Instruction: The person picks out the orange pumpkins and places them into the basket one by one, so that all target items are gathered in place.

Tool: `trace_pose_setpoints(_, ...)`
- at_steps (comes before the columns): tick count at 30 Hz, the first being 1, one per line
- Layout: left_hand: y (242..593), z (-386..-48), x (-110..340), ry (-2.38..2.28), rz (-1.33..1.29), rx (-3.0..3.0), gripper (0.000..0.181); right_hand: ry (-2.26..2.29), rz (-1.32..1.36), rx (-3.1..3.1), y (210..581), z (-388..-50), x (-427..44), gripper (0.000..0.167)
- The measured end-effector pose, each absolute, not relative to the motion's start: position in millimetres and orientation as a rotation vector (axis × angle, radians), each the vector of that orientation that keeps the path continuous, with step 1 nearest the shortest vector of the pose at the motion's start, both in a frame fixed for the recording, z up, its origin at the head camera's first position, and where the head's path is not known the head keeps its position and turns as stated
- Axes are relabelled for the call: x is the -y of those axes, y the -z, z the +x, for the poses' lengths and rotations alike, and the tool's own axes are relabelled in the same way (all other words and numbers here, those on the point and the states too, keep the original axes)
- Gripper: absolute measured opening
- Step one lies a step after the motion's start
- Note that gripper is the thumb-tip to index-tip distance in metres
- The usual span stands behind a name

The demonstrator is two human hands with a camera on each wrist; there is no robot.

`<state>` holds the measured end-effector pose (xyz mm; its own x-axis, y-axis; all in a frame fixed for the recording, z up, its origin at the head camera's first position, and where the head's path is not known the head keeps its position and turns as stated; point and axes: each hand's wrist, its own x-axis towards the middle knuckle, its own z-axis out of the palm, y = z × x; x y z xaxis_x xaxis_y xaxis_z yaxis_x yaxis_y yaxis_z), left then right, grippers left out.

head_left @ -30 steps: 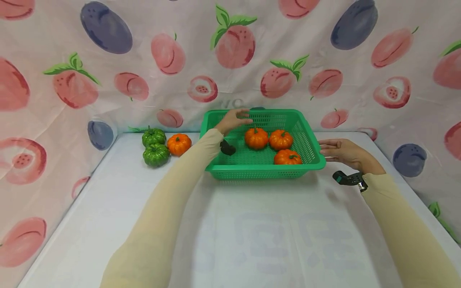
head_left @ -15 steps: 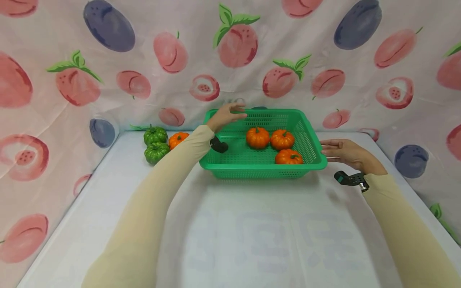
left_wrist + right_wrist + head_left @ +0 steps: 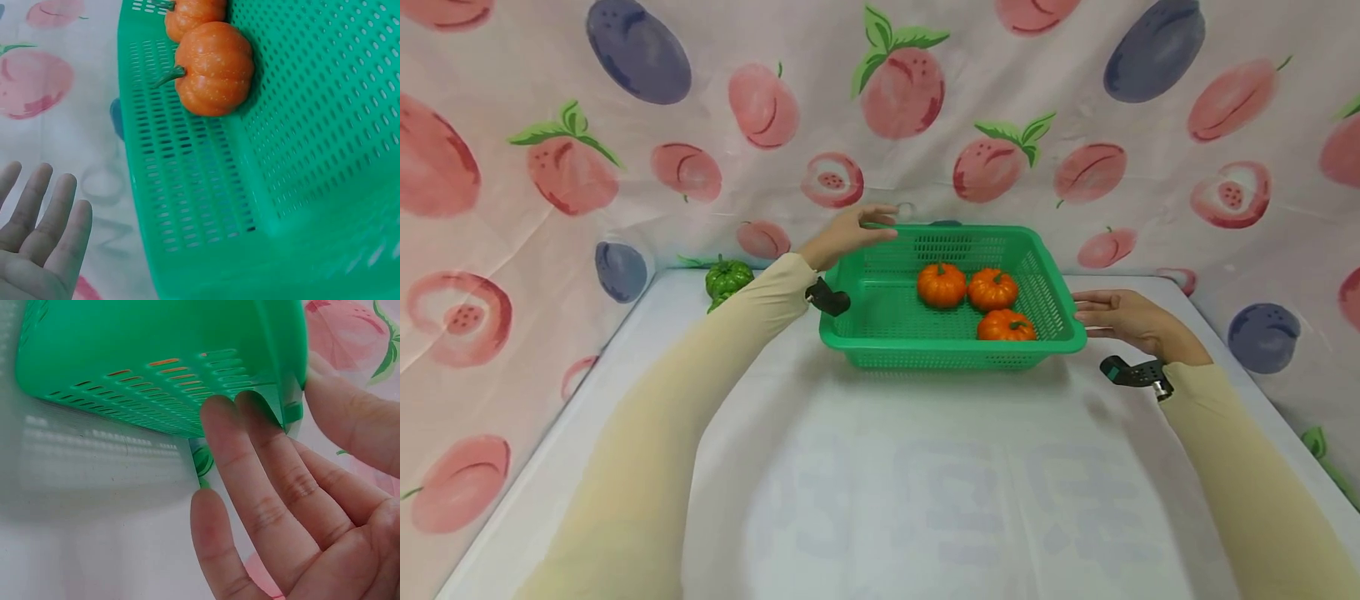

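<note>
A green plastic basket [image 3: 940, 346] with slotted walls holds three small orange pumpkins, one at the back [image 3: 942, 286], another beside it [image 3: 992, 289] and a third near the front wall [image 3: 1006, 326]. Over the basket's back left corner my left hand [image 3: 850, 233] hovers with nothing in it; in the left wrist view its fingers [image 3: 59, 212] are spread beside the rim. My right hand [image 3: 1123, 319] is at the basket's right side. In the right wrist view its extended fingers [image 3: 234, 450] lie under the rim against the wall, the thumb beside the rim.
At the back left of the white table [image 3: 880, 467] sits a green pumpkin [image 3: 727, 275]; a second green one [image 3: 718, 301] is mostly covered by my left sleeve [image 3: 700, 383]. A fruit-print cloth [image 3: 715, 108] hangs behind and along the sides.
My left hand has drawn back leftward and up from over the basket. Its sleeve now hides the orange pumpkin beside the green ones. The right hand stays at the basket's side.
</note>
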<state>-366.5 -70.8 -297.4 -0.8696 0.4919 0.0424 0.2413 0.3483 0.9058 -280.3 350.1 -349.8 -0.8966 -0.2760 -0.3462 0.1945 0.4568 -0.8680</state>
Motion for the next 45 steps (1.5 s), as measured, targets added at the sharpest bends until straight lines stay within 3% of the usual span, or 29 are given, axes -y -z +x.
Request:
trace_pose_setpoints(21, 285.1, -355.8, 137.9, -1.596, 0.585, -2.445, 0.054, 1.399, -0.051, -2.298, 347.8, -280.9, -349.5, 0.074)
trace_pose_setpoints(30, 300.4, -350.9, 166.6, -1.491, 0.406, -2.536, 0.057, 1.426, -0.061, -2.271, 349.4, -281.4, -349.8, 0.074)
trace_pose_setpoints(45, 340.1, -352.4, 194.6, -1.493, 0.32, -2.551, 0.061, 1.446, -0.056, -2.26, 351.4, -282.1, -350.6, 0.074)
